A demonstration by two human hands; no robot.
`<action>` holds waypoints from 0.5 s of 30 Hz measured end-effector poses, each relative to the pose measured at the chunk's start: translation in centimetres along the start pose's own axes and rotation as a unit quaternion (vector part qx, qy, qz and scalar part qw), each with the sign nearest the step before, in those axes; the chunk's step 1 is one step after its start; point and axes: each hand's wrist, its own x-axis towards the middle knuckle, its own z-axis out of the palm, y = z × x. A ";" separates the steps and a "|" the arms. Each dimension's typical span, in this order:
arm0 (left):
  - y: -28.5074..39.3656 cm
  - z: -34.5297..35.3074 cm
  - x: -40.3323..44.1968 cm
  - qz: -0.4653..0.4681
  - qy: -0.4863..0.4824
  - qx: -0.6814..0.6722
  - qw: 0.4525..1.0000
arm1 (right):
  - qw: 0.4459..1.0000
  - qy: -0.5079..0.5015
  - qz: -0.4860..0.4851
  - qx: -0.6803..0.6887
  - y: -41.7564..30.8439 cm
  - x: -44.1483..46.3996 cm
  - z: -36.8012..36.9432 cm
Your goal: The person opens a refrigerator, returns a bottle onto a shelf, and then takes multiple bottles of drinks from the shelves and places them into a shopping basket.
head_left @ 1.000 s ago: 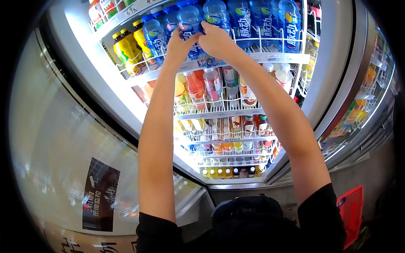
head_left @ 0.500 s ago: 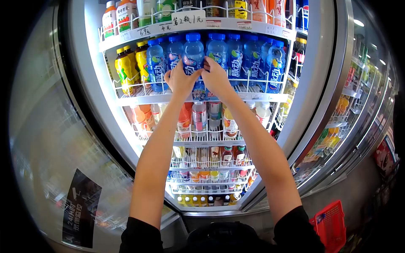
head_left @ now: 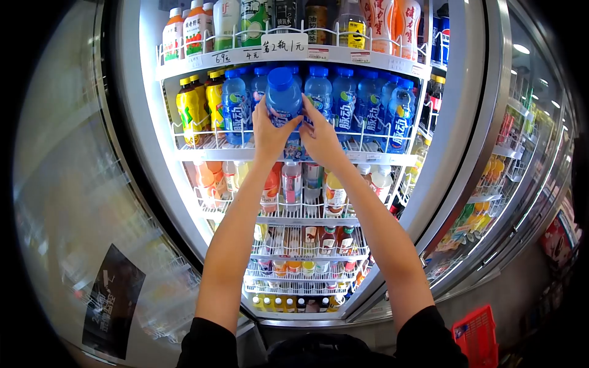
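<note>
A blue drink bottle [head_left: 283, 101] with a blue cap tilts out toward me from the front of the shelf, its cap nearest the camera. My left hand [head_left: 271, 136] is closed around its left and lower side, thumb across the front. On the right side, my right hand [head_left: 321, 140] grips it with curled fingers, partly hidden by the bottle. Matching blue bottles [head_left: 235, 107] stand upright on both sides and behind it. A white wire shelf rail [head_left: 215, 153] runs below, in front of the row.
Yellow-labelled bottles [head_left: 189, 110] stand at the left of this shelf. A handwritten price sign [head_left: 284, 42] hangs on the shelf above. An open glass door [head_left: 80, 184] is on my left. A red basket [head_left: 475, 337] sits on the floor at lower right.
The held bottle has come forward and tipped toward me, out of line with its neighbours. Both hands have moved with it, and the shelves sit slightly lower in view.
</note>
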 end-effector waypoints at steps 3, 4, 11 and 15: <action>0.4 -0.3 -0.7 0.016 0.010 0.042 0.999 | 0.997 -0.050 -0.049 -0.017 -0.9 -1.0 -0.4; 0.4 -0.2 -0.9 0.020 0.008 0.041 0.999 | 0.996 -0.048 -0.076 -0.015 -0.7 -1.1 -0.2; 3.3 -1.7 -1.9 0.062 0.011 0.073 0.995 | 0.984 0.004 -0.151 -0.097 -1.7 -2.0 -0.1; 5.1 -2.8 -3.6 0.029 -0.002 0.027 0.999 | 0.980 0.016 -0.166 -0.106 -2.5 -3.2 -0.5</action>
